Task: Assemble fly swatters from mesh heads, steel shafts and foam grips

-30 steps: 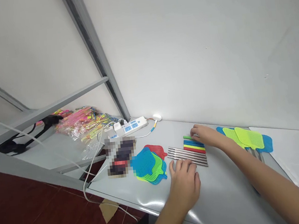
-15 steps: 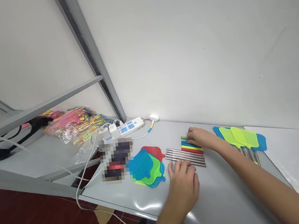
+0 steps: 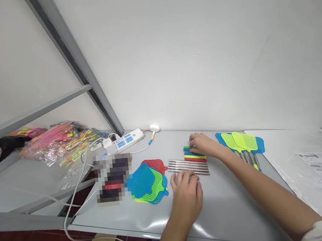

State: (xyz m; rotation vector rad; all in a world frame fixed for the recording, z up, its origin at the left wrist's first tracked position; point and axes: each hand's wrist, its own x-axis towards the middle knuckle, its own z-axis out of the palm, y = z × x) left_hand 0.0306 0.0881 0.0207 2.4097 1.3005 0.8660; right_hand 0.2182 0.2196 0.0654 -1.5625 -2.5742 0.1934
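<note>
My right hand [image 3: 202, 144] is bent over a row of coloured plastic tubes, its fingers closed on a blue tube [image 3: 186, 149] beside a green tube [image 3: 185, 147]. The fingers partly cover these two. Just in front lie a yellow tube [image 3: 195, 156] and a red tube [image 3: 195, 159], with another blue one behind them. My left hand [image 3: 187, 190] rests with its fingers apart at the near edge of several thin metal rods [image 3: 187, 165], holding nothing. To its left lies a pile of mesh fly swatter heads in blue [image 3: 144, 179], green [image 3: 157, 184] and red [image 3: 157, 165].
Fly swatters with metal handles [image 3: 245, 142] lie at the right, beside a white plastic sheet [image 3: 297, 156] with a label. A power strip [image 3: 130, 139] with white cables stands back left. Bagged colourful items [image 3: 65, 142] fill the shelf. The wall [image 3: 187, 75] bounds the desk's back.
The view has turned rightward, so things appear further left. A blue tube now lies against the green one, with a gap before the other tubes. My left hand has stayed by the rods.
</note>
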